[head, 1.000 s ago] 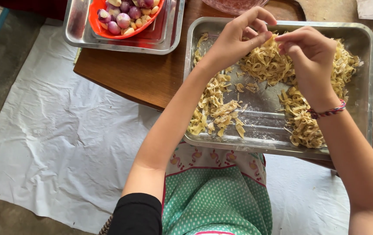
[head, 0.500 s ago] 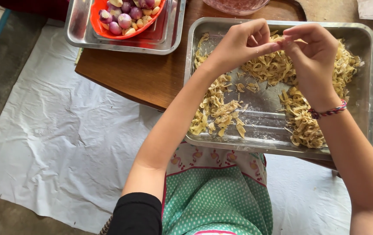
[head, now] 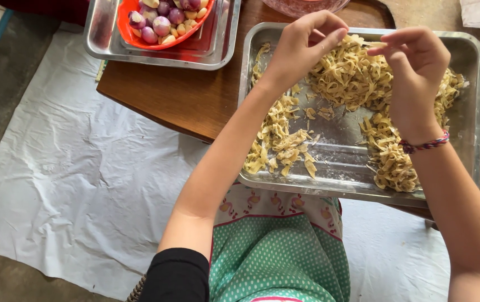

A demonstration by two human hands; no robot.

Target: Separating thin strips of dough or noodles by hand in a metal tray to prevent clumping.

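Observation:
A steel tray (head: 335,179) on the brown wooden table holds pale yellow strips of cut noodle dough (head: 276,140), loose along its left side and heaped at the back and right. Over the far heap (head: 352,75), my left hand (head: 301,47) and my right hand (head: 416,72) are raised close together. Both pinch a thin dough strip (head: 370,43) stretched between their fingertips. A braided bracelet (head: 424,145) circles my right wrist.
A second steel tray (head: 195,53) at the back left carries an orange bowl (head: 164,36) of shallots and garlic cloves. White paper (head: 78,168) covers the floor beside the table edge (head: 150,109). A green dotted apron (head: 279,251) lies below.
Both hands have lifted slightly off the noodle heap and drawn a single strip out between their fingertips. The trays have not moved.

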